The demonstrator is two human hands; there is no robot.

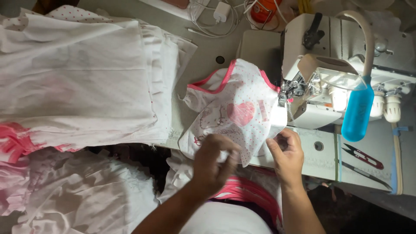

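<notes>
At centre frame a small white garment point(236, 115) lies on the bench point(203, 60), dotted pink, with pink-bound neckline and a pink heart print. Its right edge sits under the sewing machine point(329, 65) foot. The left hand point(212, 167) pinches the lower hem; the right hand point(287, 154) grips the right edge by the machine. A white fabric pile point(78, 78) fills the upper left.

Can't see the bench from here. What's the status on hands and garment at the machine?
Left hand pinching hem of small white pink-trimmed top. Right hand gripping its edge near presser foot. Stacked white fabric lies left, apart.
</notes>
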